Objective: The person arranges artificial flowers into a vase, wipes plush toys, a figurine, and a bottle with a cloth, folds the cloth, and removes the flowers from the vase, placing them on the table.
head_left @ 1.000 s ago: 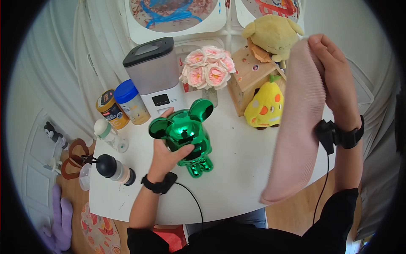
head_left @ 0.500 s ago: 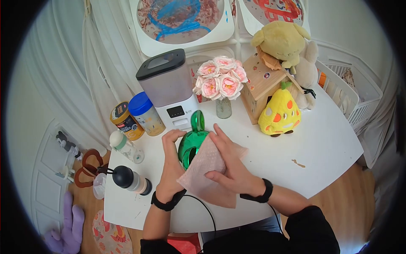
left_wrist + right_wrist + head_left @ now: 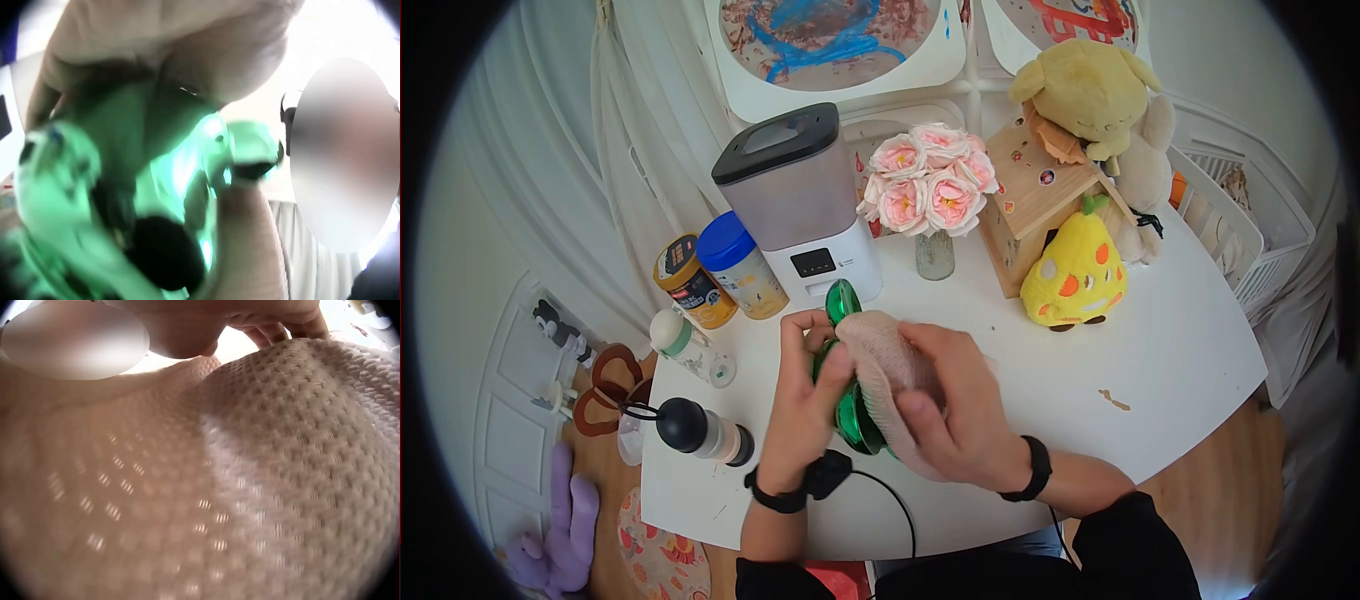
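Observation:
A shiny green bear-shaped figurine (image 3: 858, 418) is tilted above the white table in the head view. My left hand (image 3: 798, 425) grips it from the left, thumb across its front. Over its right side lies a pale pink textured cloth (image 3: 880, 365), hiding much of the body. My right hand (image 3: 970, 410) holds this cloth against the figurine, thumb bent on the near side. Close up in the left wrist view, the glossy green surface (image 3: 69, 181) sits under my fingers. The cloth's dimpled weave (image 3: 281, 456) fills most of the right wrist view.
Behind my hands stand a white dispenser (image 3: 825, 270) and a glass vase (image 3: 935, 258) with pink roses. A black-topped bottle (image 3: 690, 430), a clear bottle (image 3: 690, 345) and two canisters line the left. A yellow plush (image 3: 1075, 285) leans by a wooden house (image 3: 1040, 190).
My right hand has brought the cloth down from the right side onto the figurine. The figurine has turned and tilted in my left hand, and the cloth now wraps around its right side.

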Demonstrator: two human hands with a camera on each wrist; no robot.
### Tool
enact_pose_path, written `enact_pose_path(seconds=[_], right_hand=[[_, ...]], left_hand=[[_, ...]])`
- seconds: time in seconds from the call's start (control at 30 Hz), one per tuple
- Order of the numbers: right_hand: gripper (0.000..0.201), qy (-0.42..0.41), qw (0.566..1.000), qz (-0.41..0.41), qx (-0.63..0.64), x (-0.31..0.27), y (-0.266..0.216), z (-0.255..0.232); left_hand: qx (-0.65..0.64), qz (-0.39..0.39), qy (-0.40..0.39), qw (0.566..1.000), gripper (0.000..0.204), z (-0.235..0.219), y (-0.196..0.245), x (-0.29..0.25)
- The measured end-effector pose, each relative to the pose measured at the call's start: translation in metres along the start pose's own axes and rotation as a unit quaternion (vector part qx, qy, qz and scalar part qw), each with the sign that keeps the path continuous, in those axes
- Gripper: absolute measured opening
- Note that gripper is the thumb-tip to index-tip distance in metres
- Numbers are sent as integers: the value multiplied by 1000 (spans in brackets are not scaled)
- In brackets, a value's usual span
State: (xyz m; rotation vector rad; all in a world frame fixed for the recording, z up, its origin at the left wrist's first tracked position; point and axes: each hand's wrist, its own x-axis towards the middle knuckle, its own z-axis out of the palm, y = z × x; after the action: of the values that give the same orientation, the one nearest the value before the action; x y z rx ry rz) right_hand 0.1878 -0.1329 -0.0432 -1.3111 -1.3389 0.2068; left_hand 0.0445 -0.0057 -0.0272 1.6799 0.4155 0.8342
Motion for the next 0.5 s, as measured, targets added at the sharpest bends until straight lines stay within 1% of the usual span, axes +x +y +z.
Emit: enact_pose_path(seconds=[0.03, 0.07, 0.1, 0.13, 0.17, 0.3, 0.37, 0.4, 0.47, 0.5], right_hand=[[68, 1, 997, -66, -34, -4, 3, 7], [69, 0, 989, -130, -67, -7, 8, 12], [69, -3, 990, -126, -63, -8, 14, 14], [69, -1, 987, -145, -62, -9, 22, 14], [69, 0, 984, -166, -61, -9, 27, 14], [68, -8, 982, -179, -60, 7, 31, 12], [61, -22, 985, -165, -37, 16, 27, 10], [61, -21, 986, -163, -32, 21, 24, 9], [52, -43, 991, -117, 40, 30, 21, 5], [52, -41, 992, -113, 42, 34, 23, 4]], left_hand=[[-27, 6, 40, 999, 42, 13, 3, -1], [-26, 1, 43, 999, 42, 20, 5, -2], [-67, 12, 61, 996, 40, 25, 6, -3], [-108, 25, 79, 991, 39, 28, 6, -3], [-107, 22, 82, 991, 39, 29, 4, -3], [-81, 36, 102, 991, 39, 32, 2, -3], [-65, 34, 105, 992, 40, 33, 1, -4], [-71, 38, 111, 991, 41, 33, 0, -4], [-74, 36, 115, 990, 42, 32, -3, -4], [-56, 49, 113, 991, 43, 31, -5, -4]])
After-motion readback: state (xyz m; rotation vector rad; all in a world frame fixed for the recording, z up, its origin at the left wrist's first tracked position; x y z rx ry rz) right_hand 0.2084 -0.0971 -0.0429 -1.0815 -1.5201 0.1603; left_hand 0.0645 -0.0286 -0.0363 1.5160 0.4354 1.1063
